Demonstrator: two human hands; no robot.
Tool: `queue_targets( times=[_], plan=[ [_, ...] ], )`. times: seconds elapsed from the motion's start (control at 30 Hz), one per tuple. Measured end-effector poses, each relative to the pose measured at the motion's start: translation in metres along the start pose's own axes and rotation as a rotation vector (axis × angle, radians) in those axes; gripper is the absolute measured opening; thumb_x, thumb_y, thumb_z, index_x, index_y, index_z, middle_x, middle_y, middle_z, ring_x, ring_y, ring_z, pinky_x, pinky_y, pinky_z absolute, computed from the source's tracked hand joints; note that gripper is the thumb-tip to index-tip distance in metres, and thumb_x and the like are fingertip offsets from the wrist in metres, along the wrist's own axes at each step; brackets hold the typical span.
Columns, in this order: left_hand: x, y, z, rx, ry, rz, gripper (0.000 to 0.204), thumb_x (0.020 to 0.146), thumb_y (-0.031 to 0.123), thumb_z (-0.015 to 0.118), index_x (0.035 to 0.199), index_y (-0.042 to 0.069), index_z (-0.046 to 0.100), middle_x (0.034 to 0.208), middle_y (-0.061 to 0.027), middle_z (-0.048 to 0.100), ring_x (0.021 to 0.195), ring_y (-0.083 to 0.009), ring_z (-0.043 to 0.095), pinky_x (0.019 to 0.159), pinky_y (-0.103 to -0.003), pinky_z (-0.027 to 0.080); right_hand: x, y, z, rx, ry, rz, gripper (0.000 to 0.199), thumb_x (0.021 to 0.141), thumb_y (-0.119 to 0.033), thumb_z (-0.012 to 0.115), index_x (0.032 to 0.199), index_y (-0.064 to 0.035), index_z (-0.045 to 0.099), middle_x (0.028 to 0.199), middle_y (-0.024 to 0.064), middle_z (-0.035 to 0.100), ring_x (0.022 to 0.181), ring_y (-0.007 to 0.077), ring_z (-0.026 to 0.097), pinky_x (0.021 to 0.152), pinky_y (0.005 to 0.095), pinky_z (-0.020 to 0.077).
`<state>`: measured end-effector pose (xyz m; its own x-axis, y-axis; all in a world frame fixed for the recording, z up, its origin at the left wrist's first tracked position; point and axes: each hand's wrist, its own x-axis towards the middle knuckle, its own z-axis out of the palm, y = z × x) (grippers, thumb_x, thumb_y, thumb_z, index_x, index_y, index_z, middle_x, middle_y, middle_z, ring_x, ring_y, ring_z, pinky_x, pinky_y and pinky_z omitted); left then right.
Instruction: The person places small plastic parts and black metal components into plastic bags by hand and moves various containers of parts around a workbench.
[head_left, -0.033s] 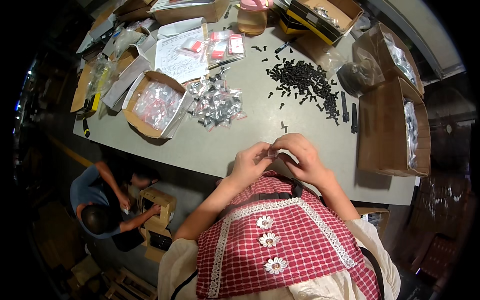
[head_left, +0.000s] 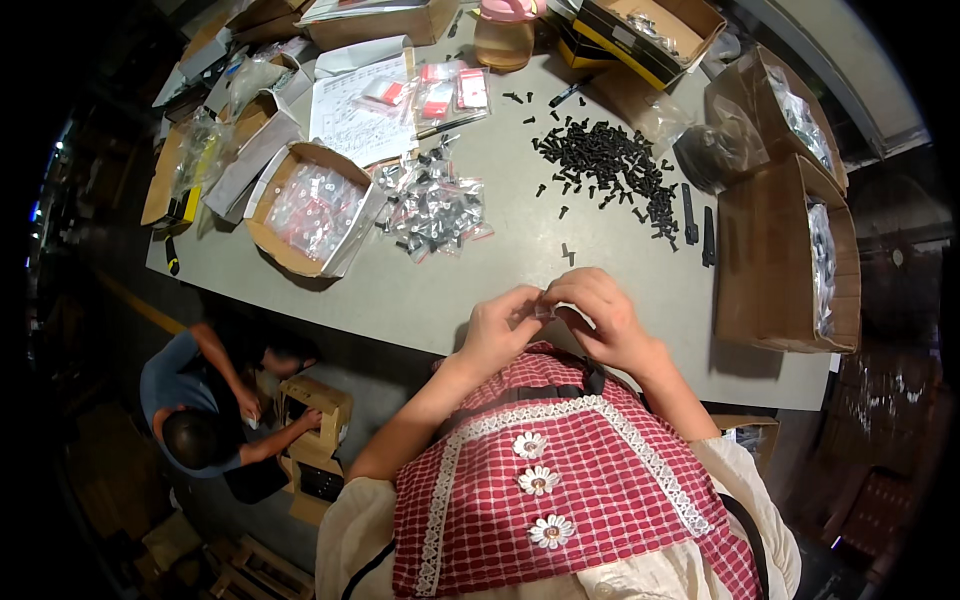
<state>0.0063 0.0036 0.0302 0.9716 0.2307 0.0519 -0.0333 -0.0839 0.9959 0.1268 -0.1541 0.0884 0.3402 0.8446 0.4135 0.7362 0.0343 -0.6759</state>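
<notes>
At the table's near edge, my left hand (head_left: 500, 325) and my right hand (head_left: 605, 318) meet, their fingers closed on a small clear plastic bag (head_left: 544, 311). What the bag holds is too small to tell. Just beyond my fingertips lie a couple of black screws (head_left: 568, 253). Farther off to the right spreads a large heap of black screws (head_left: 600, 160). To the left is a pile of filled small clear bags (head_left: 435, 205) with dark pieces inside. Beside it, an open cardboard box (head_left: 262, 215) holds more clear bags with small light parts.
Brown cartons (head_left: 760, 260) with bagged parts line the right side, near two black strips (head_left: 690, 213). Behind are a paper sheet (head_left: 350, 110), red-and-white bags (head_left: 472, 88) and a pink-lidded jar (head_left: 503, 45). A co-worker (head_left: 185, 400) crouches at lower left beside a cardboard box (head_left: 335, 405).
</notes>
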Motion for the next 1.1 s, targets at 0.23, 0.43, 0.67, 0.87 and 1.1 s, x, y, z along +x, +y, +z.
queue_targets(
  times=[0.23,0.43,0.67,0.87,1.1],
  plan=[
    [-0.001,-0.008,-0.001,0.027,0.009,0.038,0.023,0.089,-0.004,0.062,0.111,-0.002,0.069,0.098,-0.0111,0.073,0.086,-0.0133,0.069,0.076,-0.027,0.055,-0.002,-0.004,0.009,-0.009,0.048,-0.049,0.026,0.075,0.002,0.068,0.101,-0.0037,0.064,0.097,0.0091,0.064,0.093,0.0305,0.060,0.086,0.0400,0.0470],
    [-0.002,-0.004,-0.002,0.050,0.075,0.149,0.020,0.089,-0.006,0.061,0.106,-0.003,0.071,0.102,-0.0118,0.072,0.088,-0.0163,0.068,0.075,-0.028,0.055,-0.010,-0.001,0.006,-0.037,0.095,0.034,0.028,0.076,0.001,0.070,0.104,-0.0006,0.064,0.108,0.0139,0.062,0.099,0.0306,0.060,0.091,0.0404,0.0469],
    [-0.001,0.000,-0.005,0.065,0.052,0.239,0.018,0.092,-0.003,0.061,0.106,-0.004,0.072,0.101,-0.0115,0.073,0.086,-0.0156,0.068,0.073,-0.026,0.055,-0.011,-0.002,0.009,0.117,0.063,0.203,0.027,0.080,0.001,0.069,0.106,0.0000,0.063,0.106,0.0152,0.064,0.100,0.0321,0.061,0.090,0.0400,0.0488],
    [-0.007,-0.006,-0.001,-0.212,0.057,-0.094,0.020,0.098,0.005,0.058,0.113,-0.003,0.070,0.099,-0.0079,0.074,0.082,-0.0118,0.068,0.073,-0.026,0.055,-0.011,-0.007,0.008,0.049,0.103,0.124,0.030,0.079,0.005,0.066,0.109,0.0007,0.063,0.107,0.0163,0.065,0.101,0.0333,0.063,0.087,0.0397,0.0515],
    [-0.007,-0.004,-0.002,-0.267,0.069,-0.136,0.023,0.101,0.006,0.057,0.118,-0.005,0.068,0.100,-0.0080,0.073,0.083,-0.0108,0.067,0.072,-0.025,0.056,-0.010,-0.011,0.010,0.141,0.183,0.151,0.038,0.078,0.009,0.064,0.115,0.0013,0.064,0.125,0.0212,0.060,0.110,0.0356,0.064,0.093,0.0399,0.0523]
  ],
)
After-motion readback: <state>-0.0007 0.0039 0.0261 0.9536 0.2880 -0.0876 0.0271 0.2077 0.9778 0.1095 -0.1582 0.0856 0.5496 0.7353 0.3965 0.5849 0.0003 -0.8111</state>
